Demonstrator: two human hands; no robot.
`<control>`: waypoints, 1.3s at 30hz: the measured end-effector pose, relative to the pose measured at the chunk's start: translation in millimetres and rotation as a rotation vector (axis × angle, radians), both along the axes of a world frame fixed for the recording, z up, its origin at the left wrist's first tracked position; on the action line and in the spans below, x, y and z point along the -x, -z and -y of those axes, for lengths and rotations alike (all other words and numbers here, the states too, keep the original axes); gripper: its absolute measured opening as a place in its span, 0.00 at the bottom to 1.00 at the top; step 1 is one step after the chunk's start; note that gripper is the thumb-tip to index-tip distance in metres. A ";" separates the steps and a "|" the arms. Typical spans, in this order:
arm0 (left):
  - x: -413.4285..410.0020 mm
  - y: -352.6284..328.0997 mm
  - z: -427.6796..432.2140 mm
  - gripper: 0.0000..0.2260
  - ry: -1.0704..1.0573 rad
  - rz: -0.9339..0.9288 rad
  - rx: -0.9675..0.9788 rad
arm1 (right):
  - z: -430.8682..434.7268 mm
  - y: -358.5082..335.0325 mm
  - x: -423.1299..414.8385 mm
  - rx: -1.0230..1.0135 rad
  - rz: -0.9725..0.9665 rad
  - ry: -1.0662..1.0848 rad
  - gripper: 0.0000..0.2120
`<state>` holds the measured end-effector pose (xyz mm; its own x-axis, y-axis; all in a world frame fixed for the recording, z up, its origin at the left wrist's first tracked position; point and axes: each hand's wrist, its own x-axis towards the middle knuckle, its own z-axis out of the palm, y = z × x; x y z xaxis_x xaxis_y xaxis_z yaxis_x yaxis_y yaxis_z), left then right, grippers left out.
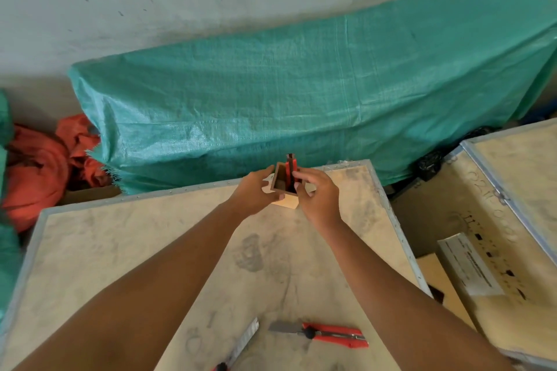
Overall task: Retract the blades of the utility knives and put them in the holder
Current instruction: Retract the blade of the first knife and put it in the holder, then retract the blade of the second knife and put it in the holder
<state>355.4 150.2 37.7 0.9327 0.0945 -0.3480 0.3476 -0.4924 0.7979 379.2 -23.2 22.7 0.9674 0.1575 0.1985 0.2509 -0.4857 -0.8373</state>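
On the dusty plywood surface [150, 250], the left hand [256, 191] grips a square wooden holder [280, 182] while the right hand [316, 193] pinches a red plastic knife [291, 167] standing in it.

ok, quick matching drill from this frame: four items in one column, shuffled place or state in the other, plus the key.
Items:
1. red knife in holder
2. red knife on crate
3. left hand
4. tarp

States:
A. blade out, lying flat near the front edge
B. green, draped behind the crate
C. standing upright
D. steadying the wooden holder

Pairs: 1-C, 2-A, 3-D, 4-B
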 end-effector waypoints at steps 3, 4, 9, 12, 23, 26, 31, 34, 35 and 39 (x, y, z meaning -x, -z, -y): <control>38.7 -6.8 -8.4 0.36 -0.098 0.003 0.006 | 0.3 -8.6 41.3 0.005 -0.054 -0.002 0.13; 56.1 -7.9 -11.7 0.34 -0.120 0.002 0.002 | -0.4 -9.1 57.3 0.016 -0.100 -0.015 0.13; 161.5 -4.0 -29.0 0.29 -0.199 -0.048 0.000 | -10.8 -0.3 139.6 0.014 -0.332 -0.132 0.13; 227.4 3.8 -32.9 0.28 -0.234 -0.080 0.004 | -17.6 9.8 188.0 0.021 -0.476 -0.181 0.13; 381.3 60.6 -2.8 0.23 -0.220 -0.338 -0.159 | -16.6 65.8 324.8 0.293 -0.689 -0.237 0.21; 393.5 64.5 0.7 0.17 -0.160 -0.288 -0.253 | -19.6 75.4 337.4 0.317 -0.659 -0.188 0.22; 404.9 72.9 -2.7 0.20 -0.090 -0.225 -0.262 | -32.3 82.3 346.9 0.259 -0.677 -0.094 0.16; 409.9 76.8 -3.2 0.17 -0.105 -0.197 -0.173 | -37.9 86.1 349.6 0.176 -0.701 -0.033 0.12; 411.6 77.8 -3.3 0.17 -0.109 -0.189 -0.145 | -38.5 87.0 350.0 0.144 -0.710 -0.014 0.10; 415.8 74.8 -1.7 0.17 -0.129 -0.148 -0.038 | -39.4 81.4 351.2 0.022 -0.735 0.017 0.08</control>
